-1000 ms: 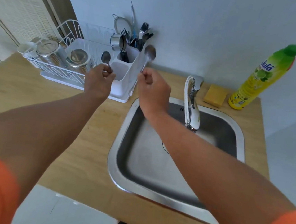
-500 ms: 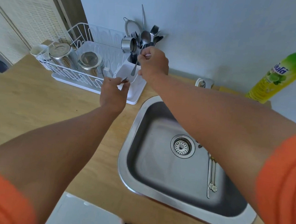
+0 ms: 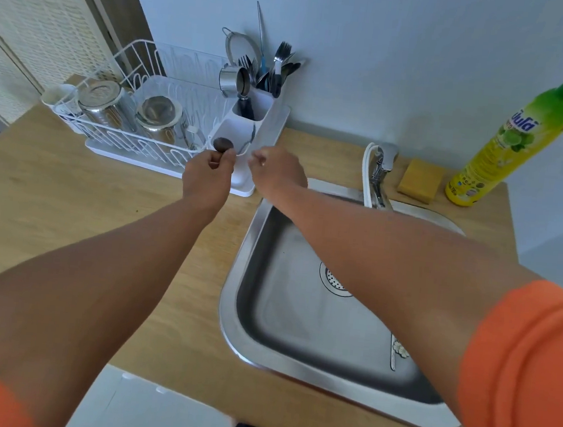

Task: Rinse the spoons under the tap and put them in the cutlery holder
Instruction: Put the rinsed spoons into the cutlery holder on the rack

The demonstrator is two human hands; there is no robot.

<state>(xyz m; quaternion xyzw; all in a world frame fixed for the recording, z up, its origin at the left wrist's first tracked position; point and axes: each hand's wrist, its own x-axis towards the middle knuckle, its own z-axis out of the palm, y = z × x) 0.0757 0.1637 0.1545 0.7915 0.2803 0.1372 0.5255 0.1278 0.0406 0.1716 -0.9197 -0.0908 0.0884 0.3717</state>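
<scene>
Left hand [image 3: 208, 177] pinching spoon [image 3: 223, 144], bowl up, handle hidden. Cutlery holder [image 3: 236, 133] just beyond, front compartment nearest. Right hand [image 3: 273, 174] loosely curled, apparently holding nothing.

Your left hand [image 3: 207, 180] pinches a small metal spoon [image 3: 223, 144] by its handle, bowl up, just at the near edge of the white cutlery holder [image 3: 235, 129]. That holder stands at the right end of the dish rack, with two compartments: the far one is packed with upright forks, spoons and dark handles, and the near one holds another spoon [image 3: 248, 143] leaning against its right wall. Your right hand [image 3: 275, 175] hovers beside the holder, fingers loosely curled, holding nothing you can see. One more spoon [image 3: 394, 356] with a decorated handle lies flat in the steel sink [image 3: 239, 312], near its front right corner. The tap [image 3: 378, 174] stands behind the sink, with no water visible.
</scene>
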